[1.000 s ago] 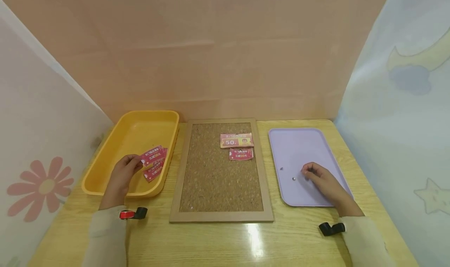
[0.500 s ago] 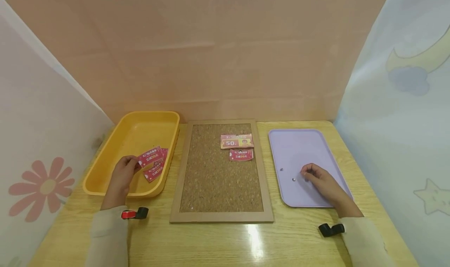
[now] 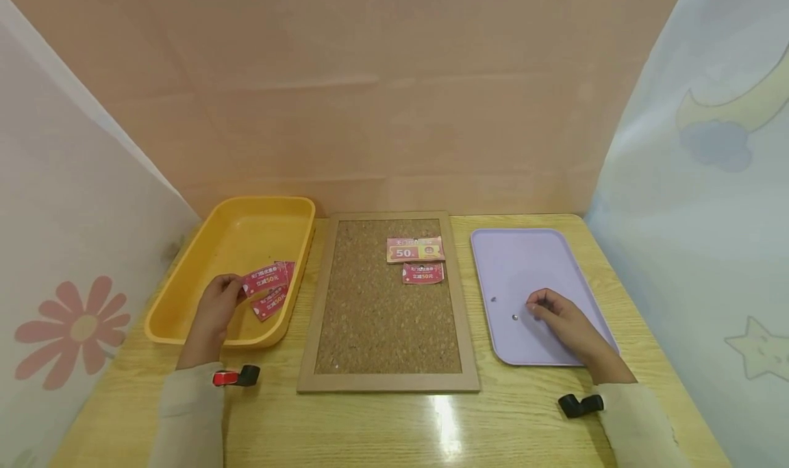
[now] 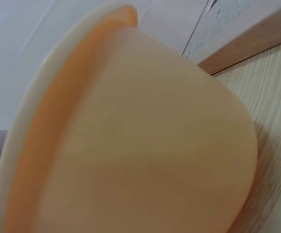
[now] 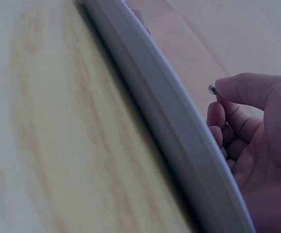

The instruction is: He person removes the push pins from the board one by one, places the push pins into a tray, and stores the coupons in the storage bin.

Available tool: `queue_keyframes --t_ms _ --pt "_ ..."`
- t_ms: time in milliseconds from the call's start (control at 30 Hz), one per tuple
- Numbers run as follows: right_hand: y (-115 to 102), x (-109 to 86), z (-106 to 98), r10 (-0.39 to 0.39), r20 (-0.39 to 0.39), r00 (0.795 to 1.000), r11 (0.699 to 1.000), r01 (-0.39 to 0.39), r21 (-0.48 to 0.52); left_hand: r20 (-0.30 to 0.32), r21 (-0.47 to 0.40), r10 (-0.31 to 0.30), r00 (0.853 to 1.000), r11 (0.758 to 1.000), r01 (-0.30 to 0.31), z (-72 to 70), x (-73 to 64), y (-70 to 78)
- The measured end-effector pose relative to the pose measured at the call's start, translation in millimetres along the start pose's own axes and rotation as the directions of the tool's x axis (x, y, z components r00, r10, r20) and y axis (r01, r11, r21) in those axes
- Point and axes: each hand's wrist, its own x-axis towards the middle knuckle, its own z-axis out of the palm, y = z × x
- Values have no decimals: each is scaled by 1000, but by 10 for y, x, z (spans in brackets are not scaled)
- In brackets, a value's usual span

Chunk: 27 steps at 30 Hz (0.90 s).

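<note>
In the head view, my left hand (image 3: pixel 216 307) pinches the left end of a red coupon (image 3: pixel 266 281) printed with "50". The hand is inside the yellow bin (image 3: pixel 249 231), where further red coupons (image 3: pixel 269 305) lie against the right wall, partly covered by the held one. Over the lilac tray (image 3: pixel 520 262) is my right hand (image 3: pixel 564 323). The right wrist view shows its thumb and fingers pinching a small silver thumbtack (image 5: pixel 212 89). Two tacks lie on the tray left of that hand: one shiny tack (image 3: pixel 514 317) and one darker tack (image 3: pixel 494 299). Bin wall hides most of the left hand in the left wrist view.
Between bin and tray lies a wood-framed corkboard (image 3: pixel 388 331). A larger pink-and-yellow coupon (image 3: pixel 415 250) is fixed at its upper right, with a smaller red coupon (image 3: pixel 423 274) just below. Bin wall and tray rim stand up beside the hands.
The coupon in my left hand has shifted slightly left and down, tilting flatter over the others. My right hand has stayed almost still over the tray.
</note>
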Motion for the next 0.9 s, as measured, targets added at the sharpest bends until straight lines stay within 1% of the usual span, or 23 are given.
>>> queue_keyframes --t_ms 267,500,733,900 --pt "14 3 3 -17 1 1000 1000 17 7 -17 23 9 1000 1000 -9 -3 7 -16" --pt "51 4 4 -23 -3 1000 1000 23 1 -6 3 21 1000 1000 -21 2 6 -15" --pt "53 2 9 -25 -5 1000 1000 25 -4 -9 19 32 999 999 -32 -9 0 -19" --pt "54 6 7 -18 -7 1000 1000 18 6 -27 0 26 999 1000 -26 -12 -18 -8"
